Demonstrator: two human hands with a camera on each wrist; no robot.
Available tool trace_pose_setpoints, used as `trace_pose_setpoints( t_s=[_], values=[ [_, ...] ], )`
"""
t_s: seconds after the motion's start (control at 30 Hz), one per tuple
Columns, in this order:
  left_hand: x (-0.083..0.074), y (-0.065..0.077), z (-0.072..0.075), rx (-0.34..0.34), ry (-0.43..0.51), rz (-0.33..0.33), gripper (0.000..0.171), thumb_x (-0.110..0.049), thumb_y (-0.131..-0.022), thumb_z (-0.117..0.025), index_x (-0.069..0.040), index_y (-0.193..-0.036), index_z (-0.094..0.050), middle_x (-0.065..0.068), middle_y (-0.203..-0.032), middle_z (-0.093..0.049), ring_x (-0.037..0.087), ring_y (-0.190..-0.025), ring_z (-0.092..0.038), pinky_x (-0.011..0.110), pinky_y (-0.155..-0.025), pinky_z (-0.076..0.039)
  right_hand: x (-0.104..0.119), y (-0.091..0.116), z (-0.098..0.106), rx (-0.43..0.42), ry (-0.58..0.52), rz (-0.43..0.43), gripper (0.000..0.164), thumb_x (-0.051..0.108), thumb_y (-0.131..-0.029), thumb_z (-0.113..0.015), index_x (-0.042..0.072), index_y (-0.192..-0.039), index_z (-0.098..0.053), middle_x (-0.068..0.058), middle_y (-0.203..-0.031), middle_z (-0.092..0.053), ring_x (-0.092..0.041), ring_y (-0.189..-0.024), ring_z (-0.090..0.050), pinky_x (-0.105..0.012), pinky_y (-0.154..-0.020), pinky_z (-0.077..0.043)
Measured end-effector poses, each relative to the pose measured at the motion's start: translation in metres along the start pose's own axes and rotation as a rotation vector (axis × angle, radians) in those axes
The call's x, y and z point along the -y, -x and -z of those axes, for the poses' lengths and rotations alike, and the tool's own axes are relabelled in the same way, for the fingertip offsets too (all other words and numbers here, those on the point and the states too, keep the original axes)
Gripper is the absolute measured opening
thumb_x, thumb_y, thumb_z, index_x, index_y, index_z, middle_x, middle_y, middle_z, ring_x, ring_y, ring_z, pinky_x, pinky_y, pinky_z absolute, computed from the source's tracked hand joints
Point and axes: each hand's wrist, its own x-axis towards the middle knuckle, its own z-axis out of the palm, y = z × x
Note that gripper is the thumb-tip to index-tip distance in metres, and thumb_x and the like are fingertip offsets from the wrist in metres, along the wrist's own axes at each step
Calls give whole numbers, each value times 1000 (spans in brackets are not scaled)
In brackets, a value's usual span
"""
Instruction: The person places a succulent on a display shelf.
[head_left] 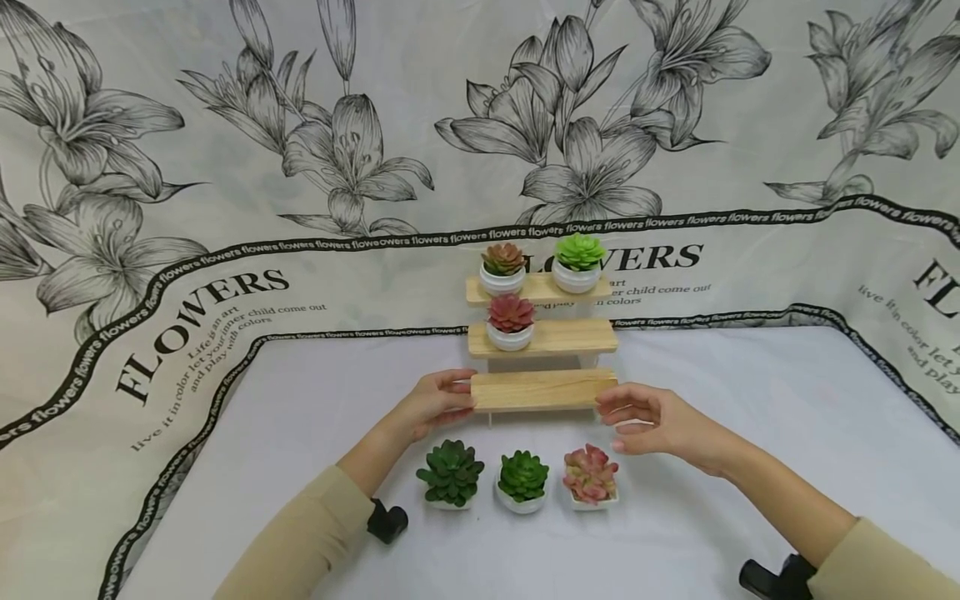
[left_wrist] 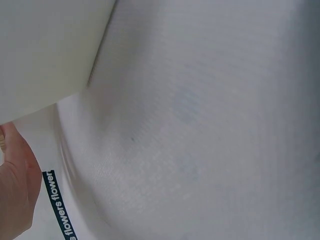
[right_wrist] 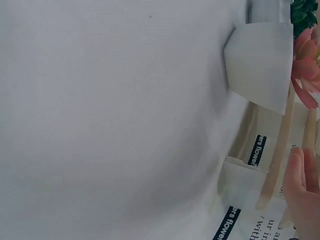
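Perhaps steadying it, my left hand [head_left: 433, 406] and right hand [head_left: 671, 423], loosely extended, gripping nothing, touch the near wooden shelf [head_left: 543, 391] at both ends

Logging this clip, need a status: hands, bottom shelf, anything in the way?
Left hand at left end, right hand at right. Bottom shelf between them. Three potted plants in front, blocking neither hand.

Shelf board [head_left: 543, 392]: smooth wood. Pots [right_wrist: 257, 65]: smooth, matt. Tablecloth [head_left: 525, 562]: matt cloth.
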Motion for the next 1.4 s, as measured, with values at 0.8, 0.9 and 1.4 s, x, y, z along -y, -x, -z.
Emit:
trace_pose_setpoints(
  t_s=[0.8, 0.9, 1.4],
  values=[
    [2, -1, -2, -4, 3, -10, 47, 10, -85, -58, 1, -131, -51, 18, -115, -55, 19, -88, -58, 36, -85, -54, -44, 19, -20, 127, -151, 21, 65, -2, -78, -69, -9, -133, -37, -12, -129, -46, -16, -112, -50, -24, -95, -46],
    [2, -2, -1, 1, 7, -14, 48, 10, -84, -58, 1, -131, -51, 17, -113, -55, 19, -88, -58, 36, -85, -54, -47, 19, -23, 145, -159, 48, 65, -5, -76, -70, -8, -133, -38, -9, -127, -49, -14, -111, -50, -25, -94, -47],
    [1, 0, -2, -6, 5, -17, 48, 10, -84, -58, 1, -131, -51, 18, -113, -55, 19, -87, -58, 35, -86, -54, -47, 14, -32, 130, -101, -20, 70, 0, -74, -75, -8, -132, -38, -12, -122, -51, -16, -105, -55, -26, -87, -51]
  ],
)
